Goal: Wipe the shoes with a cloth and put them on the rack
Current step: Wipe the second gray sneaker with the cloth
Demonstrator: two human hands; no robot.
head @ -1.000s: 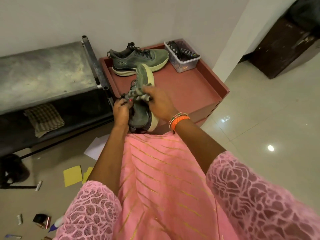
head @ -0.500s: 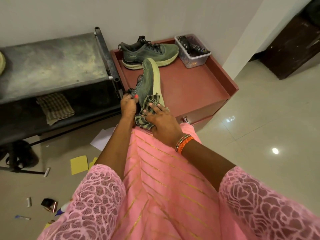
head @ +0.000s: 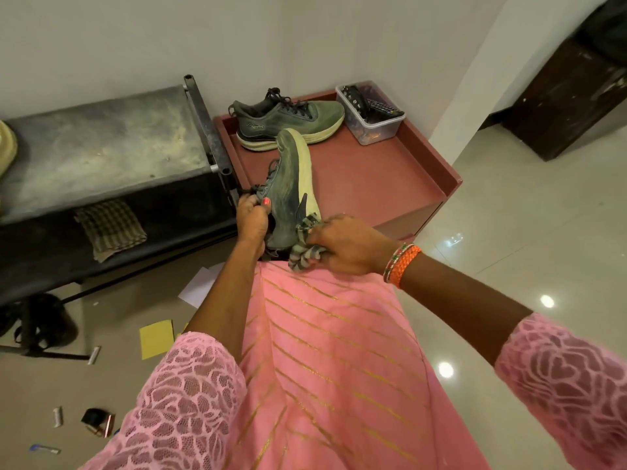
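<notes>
The left hand (head: pixel 251 217) grips the held shoe (head: pixel 290 184) at its laces and collar, toe pointing away over the front-left corner of the red rack (head: pixel 437 171); it should keep that grip firm so the shoe does not twist. The right hand (head: pixel 346 244) clutches the striped cloth (head: pixel 305 254) against the heel — long strokes toward the toe likely serve best; the second shoe (head: pixel 288 118) sits along the rack's back edge. Hidden: the held shoe's far side and the right hand's fingertips under the cloth.

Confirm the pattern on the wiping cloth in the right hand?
Striped grey-green and pale fabric cloth, bunched in the right hand; head view shows it best.
</notes>
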